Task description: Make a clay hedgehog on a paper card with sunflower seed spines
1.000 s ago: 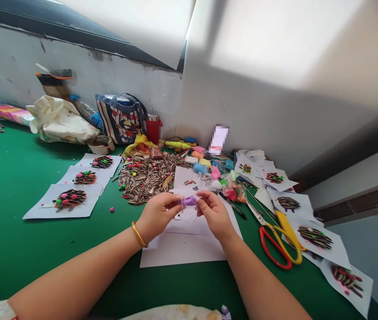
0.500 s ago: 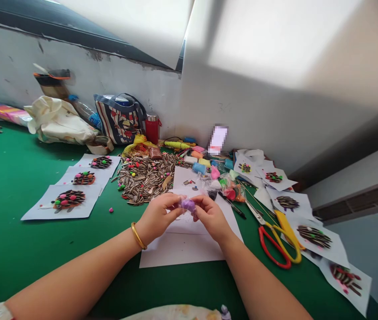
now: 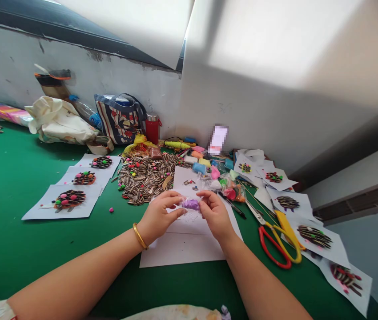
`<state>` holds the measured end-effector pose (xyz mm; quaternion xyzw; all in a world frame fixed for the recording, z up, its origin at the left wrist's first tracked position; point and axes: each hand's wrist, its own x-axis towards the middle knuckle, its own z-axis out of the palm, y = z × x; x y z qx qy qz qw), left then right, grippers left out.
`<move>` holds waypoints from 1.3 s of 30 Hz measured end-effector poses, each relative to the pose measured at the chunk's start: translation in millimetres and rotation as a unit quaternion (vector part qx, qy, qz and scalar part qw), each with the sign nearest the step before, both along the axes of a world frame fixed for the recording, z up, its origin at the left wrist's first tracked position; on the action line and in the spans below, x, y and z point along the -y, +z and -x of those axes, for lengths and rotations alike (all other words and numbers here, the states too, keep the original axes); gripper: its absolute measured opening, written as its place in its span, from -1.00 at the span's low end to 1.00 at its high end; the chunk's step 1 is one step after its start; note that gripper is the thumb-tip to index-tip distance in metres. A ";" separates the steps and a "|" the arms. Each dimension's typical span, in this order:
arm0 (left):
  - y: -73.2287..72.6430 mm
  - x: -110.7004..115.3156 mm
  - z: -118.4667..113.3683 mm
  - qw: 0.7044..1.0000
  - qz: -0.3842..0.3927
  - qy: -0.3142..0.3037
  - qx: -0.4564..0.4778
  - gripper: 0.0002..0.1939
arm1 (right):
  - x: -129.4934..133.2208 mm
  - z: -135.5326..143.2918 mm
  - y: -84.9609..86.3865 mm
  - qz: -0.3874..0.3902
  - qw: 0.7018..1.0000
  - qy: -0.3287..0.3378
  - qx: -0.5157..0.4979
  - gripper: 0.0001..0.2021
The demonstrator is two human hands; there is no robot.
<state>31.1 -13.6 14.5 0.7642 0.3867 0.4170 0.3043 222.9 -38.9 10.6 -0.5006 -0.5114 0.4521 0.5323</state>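
Note:
A packet of purple modelling clay (image 3: 191, 204) in clear plastic is held up between my hands, above white paper (image 3: 185, 251). My left hand (image 3: 162, 211), with a gold bangle at its wrist, has its thumb and fingers curled at the packet's left end. Thumb and fingertips of my right hand (image 3: 215, 214) pinch the right end. Just beyond lies a heap of striped sunflower seeds (image 3: 147, 180) with small coloured balls among them. Several bright clay packets, among them a blue clay packet (image 3: 199, 168), lie behind my right hand.
Scissors (image 3: 277, 240) with red and yellow handles lie at right, beside paper sheets (image 3: 337, 249) bearing seed pictures. More seed pictures (image 3: 85, 211) lie at left on the green table (image 3: 42, 258). Bags (image 3: 120, 120) and a red flask (image 3: 152, 129) stand along the wall.
My fingers have drawn slightly apart, and more of the purple clay packet shows between them. It now lies more lengthwise across the gap between my hands.

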 end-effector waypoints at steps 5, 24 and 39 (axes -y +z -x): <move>-4.4 3.8 -0.9 0.999 -0.023 -0.014 -0.035 -0.75 | 3.3 6.0 -1.8 -0.020 0.996 0.001 0.081 -0.76; 0.3 3.5 -1.7 1.000 -0.008 -0.010 0.000 -0.79 | 5.6 4.4 1.4 -0.020 0.999 0.013 0.027 -0.75; 3.2 0.6 0.2 0.999 0.029 0.001 0.037 -0.76 | 1.8 -3.8 0.6 -0.027 0.998 -0.061 0.000 -0.80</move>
